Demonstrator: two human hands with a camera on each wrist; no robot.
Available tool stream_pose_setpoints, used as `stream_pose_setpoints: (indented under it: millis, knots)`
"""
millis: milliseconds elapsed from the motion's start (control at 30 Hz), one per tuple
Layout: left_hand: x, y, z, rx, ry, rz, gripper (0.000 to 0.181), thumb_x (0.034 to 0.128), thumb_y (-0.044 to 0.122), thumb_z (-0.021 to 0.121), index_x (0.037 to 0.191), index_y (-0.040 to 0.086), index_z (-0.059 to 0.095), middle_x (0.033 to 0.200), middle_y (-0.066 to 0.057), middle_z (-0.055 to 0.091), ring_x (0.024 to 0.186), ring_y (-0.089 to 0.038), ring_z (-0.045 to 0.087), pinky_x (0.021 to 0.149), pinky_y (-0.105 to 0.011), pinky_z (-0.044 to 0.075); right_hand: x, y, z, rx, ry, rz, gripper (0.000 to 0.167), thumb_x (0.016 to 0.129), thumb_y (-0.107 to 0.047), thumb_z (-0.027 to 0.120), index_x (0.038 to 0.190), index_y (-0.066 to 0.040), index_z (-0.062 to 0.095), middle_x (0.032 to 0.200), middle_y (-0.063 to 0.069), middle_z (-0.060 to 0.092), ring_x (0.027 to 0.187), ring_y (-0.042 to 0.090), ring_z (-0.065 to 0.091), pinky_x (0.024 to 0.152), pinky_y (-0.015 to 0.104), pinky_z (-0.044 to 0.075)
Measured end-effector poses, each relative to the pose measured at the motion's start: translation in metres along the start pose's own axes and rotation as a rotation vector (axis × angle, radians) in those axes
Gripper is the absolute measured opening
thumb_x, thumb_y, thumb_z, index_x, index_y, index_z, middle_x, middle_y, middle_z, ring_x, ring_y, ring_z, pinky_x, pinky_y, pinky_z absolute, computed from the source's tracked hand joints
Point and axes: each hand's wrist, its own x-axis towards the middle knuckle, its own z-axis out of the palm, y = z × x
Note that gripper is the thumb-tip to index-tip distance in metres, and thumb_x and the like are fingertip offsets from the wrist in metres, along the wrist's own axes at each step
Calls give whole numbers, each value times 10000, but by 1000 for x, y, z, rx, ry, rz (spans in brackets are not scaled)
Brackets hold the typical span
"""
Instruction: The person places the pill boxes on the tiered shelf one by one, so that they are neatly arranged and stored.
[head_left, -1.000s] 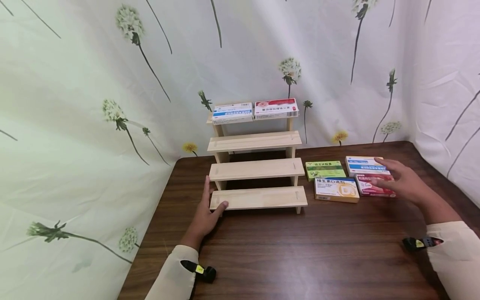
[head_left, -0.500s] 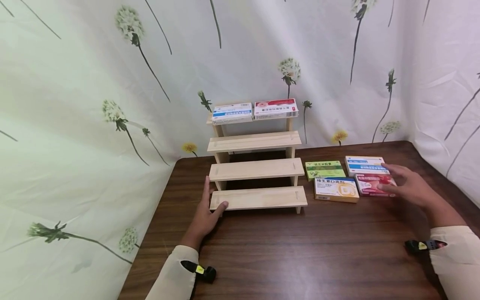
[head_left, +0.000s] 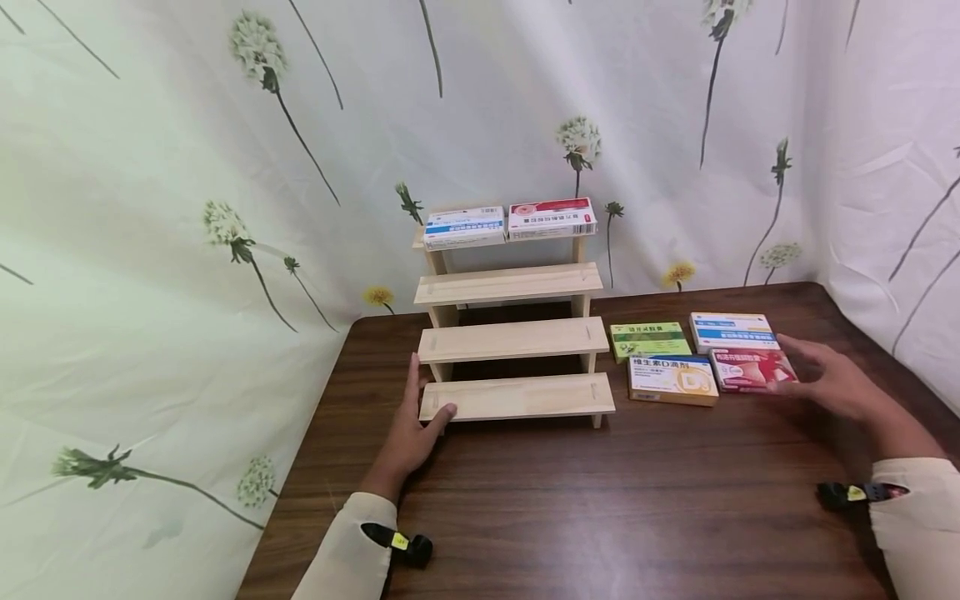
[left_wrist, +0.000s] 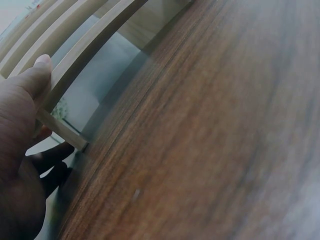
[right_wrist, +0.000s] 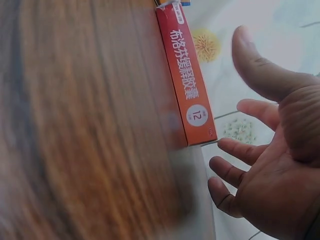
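My left hand [head_left: 407,435] holds the left end of the lowest step of a pale wooden stepped rack [head_left: 517,398]. Its thumb rests on the board's top while the fingers lie along the side, some reaching below the board in the left wrist view. On the right, my right hand [head_left: 840,383] hovers at the right end of a red medicine box [head_left: 750,369], fingers spread and nothing held. The right wrist view shows that red box [right_wrist: 184,75] lying flat, with the thumb and fingers [right_wrist: 242,150] apart from it.
A green box [head_left: 649,341], a vitamin D box [head_left: 671,379] and a blue-and-white box [head_left: 733,332] lie beside the red one on the dark wooden table [head_left: 600,500]. Two boxes, one blue-and-white [head_left: 465,227] and one red-and-white [head_left: 552,217], sit on the rack's top step.
My right hand has drawn back to the right, from over the red and blue-and-white boxes to the red box's right end. The left hand and the boxes have stayed put.
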Motion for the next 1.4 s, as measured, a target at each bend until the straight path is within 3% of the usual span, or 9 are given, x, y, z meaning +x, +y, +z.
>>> stream_pose_setpoints:
  millis: [233,633,1400]
  knots:
    - [0,1,0,3,0,8,1116,1058,306,754,1736,462,-118,1677,-203,473,1453,-394,580,1211,-630,414,-3,13,0,39,-41,39,1082,964,-391,847,1727,-17,177,1653,486,240,1467,687,237,1110,870,259]
    - [-1,1,1,-12,1,3,1096,1065,303,745,1740,456,-105,1698,-207,445,1463,-402,572,1199,-626,425,-4,25,6,74,-41,94,998,968,-425,838,1691,-4,292,1653,491,232,1465,696,226,1128,873,242]
    - [-1,2,0,-2,0,-29,1107,1058,329,753,1716,525,-115,1699,-187,445,1451,-412,578,1195,-633,428,-5,25,12,69,14,53,916,946,-377,870,1632,23,412,1625,488,310,1479,707,256,1155,859,231]
